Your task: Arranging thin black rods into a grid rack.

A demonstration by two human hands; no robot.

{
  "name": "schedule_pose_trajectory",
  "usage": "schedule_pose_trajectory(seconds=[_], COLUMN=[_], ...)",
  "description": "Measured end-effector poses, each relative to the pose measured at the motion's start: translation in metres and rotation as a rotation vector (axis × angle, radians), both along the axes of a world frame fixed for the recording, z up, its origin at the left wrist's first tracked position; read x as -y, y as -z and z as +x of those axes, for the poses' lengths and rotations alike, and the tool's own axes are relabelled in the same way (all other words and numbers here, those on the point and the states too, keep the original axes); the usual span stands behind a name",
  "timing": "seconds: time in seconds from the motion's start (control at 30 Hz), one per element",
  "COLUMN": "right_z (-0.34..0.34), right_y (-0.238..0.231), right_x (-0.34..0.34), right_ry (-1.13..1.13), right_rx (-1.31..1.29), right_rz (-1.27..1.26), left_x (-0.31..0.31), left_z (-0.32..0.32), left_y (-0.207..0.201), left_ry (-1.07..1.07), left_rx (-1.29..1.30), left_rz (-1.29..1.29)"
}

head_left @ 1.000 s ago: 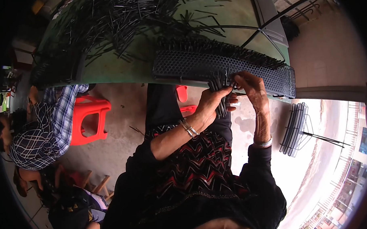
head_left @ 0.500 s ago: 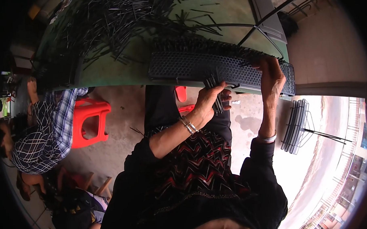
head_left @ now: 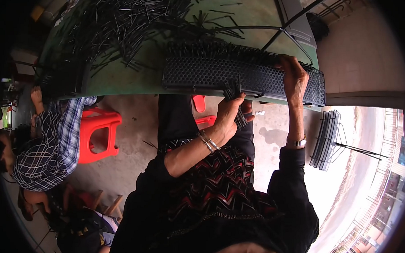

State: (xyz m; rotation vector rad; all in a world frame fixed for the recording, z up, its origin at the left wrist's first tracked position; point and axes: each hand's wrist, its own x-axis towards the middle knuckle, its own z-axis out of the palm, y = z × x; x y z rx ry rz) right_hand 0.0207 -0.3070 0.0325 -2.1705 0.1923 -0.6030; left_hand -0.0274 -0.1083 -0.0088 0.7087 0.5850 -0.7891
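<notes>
A bundle of thin black sticks [head_left: 233,90] is gripped in my left hand [head_left: 228,116], just in front of the table edge. Beside it lies a long black tray with a honeycomb of small holes [head_left: 200,73], set along the near edge of the table. Many short black sticks [head_left: 204,49] stand in a dense row along the tray's far side. My right hand [head_left: 295,81] is over the right part of this tray, its fingertips pinched together at the row of sticks. Whatever is between those fingertips is hidden.
Loose black sticks [head_left: 132,24] lie heaped on the green table [head_left: 120,84] at the far left. A black rod frame [head_left: 280,30] arches over the tray's right end. Red stool [head_left: 100,134] and a seated person [head_left: 45,150] are at left; a wire rack [head_left: 325,140] stands at right.
My right hand has shifted slightly left along the tray, its fingers closer to the row of sticks. The left hand holds the bundle in nearly the same place.
</notes>
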Motion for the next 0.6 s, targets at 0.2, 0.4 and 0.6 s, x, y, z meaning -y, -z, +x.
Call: schedule_pose_trajectory(seconds=[0.2, 0.4, 0.6], right_z=[0.001, 0.001, -0.018], right_y=[0.007, 0.014, 0.002], right_x=[0.000, -0.002, -0.018], right_ry=[-0.080, -0.064, -0.038], right_rx=[0.071, 0.015, -0.142], right_rz=[-0.161, -0.413, -0.079], left_x=[-0.001, 0.000, -0.002], left_z=[-0.002, -0.003, -0.001], left_y=[-0.009, -0.019, -0.019], left_ry=[0.043, 0.055, 0.106], left_rx=[0.097, 0.197, 0.292], left_rz=[0.005, -0.026, -0.014])
